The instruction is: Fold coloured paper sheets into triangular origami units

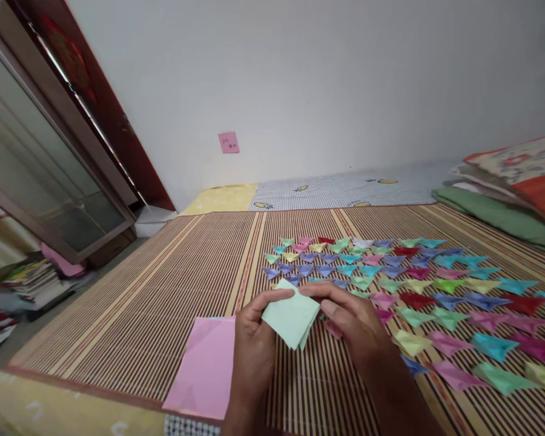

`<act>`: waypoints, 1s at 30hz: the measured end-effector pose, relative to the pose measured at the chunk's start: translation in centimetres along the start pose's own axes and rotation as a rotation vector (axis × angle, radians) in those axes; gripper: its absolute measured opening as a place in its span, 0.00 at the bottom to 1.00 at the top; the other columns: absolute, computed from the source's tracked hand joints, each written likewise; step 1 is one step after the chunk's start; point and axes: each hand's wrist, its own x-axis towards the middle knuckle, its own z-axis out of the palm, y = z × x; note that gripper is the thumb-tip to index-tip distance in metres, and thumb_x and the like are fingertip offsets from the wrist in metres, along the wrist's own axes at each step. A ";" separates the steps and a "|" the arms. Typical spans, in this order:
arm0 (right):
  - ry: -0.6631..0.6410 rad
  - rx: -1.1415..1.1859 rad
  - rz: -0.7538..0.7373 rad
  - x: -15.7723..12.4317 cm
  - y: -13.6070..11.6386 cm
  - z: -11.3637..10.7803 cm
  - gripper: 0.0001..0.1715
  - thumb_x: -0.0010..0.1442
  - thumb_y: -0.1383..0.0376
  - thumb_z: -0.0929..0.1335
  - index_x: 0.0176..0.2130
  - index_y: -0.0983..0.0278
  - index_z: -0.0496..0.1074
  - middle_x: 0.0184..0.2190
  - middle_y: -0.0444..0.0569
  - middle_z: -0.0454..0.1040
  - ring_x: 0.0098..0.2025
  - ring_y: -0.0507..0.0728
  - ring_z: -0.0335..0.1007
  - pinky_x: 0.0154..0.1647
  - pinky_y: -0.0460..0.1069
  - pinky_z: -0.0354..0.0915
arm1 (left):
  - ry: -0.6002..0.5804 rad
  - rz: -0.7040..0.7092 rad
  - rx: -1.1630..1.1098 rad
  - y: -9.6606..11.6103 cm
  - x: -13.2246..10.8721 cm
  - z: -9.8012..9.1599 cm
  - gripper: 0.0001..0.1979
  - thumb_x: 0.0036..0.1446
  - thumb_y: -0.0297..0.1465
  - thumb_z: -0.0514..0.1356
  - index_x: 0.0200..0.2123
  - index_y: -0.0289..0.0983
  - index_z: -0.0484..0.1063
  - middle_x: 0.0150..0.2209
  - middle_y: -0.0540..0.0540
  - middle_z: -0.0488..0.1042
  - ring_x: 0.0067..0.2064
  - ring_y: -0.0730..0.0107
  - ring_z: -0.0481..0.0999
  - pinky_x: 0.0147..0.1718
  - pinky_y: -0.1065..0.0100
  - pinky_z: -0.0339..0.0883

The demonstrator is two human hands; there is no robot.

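Note:
A pale green folded paper is held up above the mat, one corner pointing down, with layered edges along its lower right side. My left hand pinches its left side, thumb lying across the front near the top corner. On the other side, my right hand grips the upper right edge between fingers and thumb. Left of my left hand, a pink sheet of paper lies on the mat, a sliver of blue showing at its top edge. Rows of small folded paper shapes in many colours spread behind and right of my right hand.
The striped bamboo mat covers the bed. Folded bedding and a pillow are piled at the right. A pink note is stuck on the white wall. At the left stand a glass-panelled door and a stack of books.

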 end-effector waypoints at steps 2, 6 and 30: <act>0.049 0.043 0.123 0.0 0.2 0.2 0.14 0.65 0.56 0.68 0.43 0.61 0.79 0.39 0.51 0.82 0.41 0.60 0.79 0.41 0.52 0.74 | 0.022 0.068 0.095 0.1 -0.1 0.3 0.12 0.56 0.25 0.65 0.43 0.40 0.84 0.42 0.46 0.83 0.41 0.62 0.81 0.40 0.68 0.72; 0.089 0.106 0.183 0.1 1.3 0.9 0.14 0.59 0.55 0.74 0.34 0.63 0.76 0.27 0.46 0.78 0.30 0.56 0.75 0.31 0.48 0.70 | 0.042 0.117 0.138 0.4 -0.1 0.9 0.23 0.56 0.26 0.65 0.56 0.43 0.77 0.44 0.46 0.83 0.41 0.64 0.80 0.38 0.69 0.72; 0.042 -0.093 0.059 0.0 0.1 0.3 0.11 0.63 0.58 0.71 0.34 0.62 0.79 0.28 0.46 0.76 0.31 0.55 0.71 0.31 0.49 0.66 | -0.263 0.091 0.369 1.2 -0.2 -0.1 0.17 0.67 0.42 0.60 0.39 0.36 0.83 0.29 0.47 0.74 0.32 0.66 0.70 0.31 0.70 0.64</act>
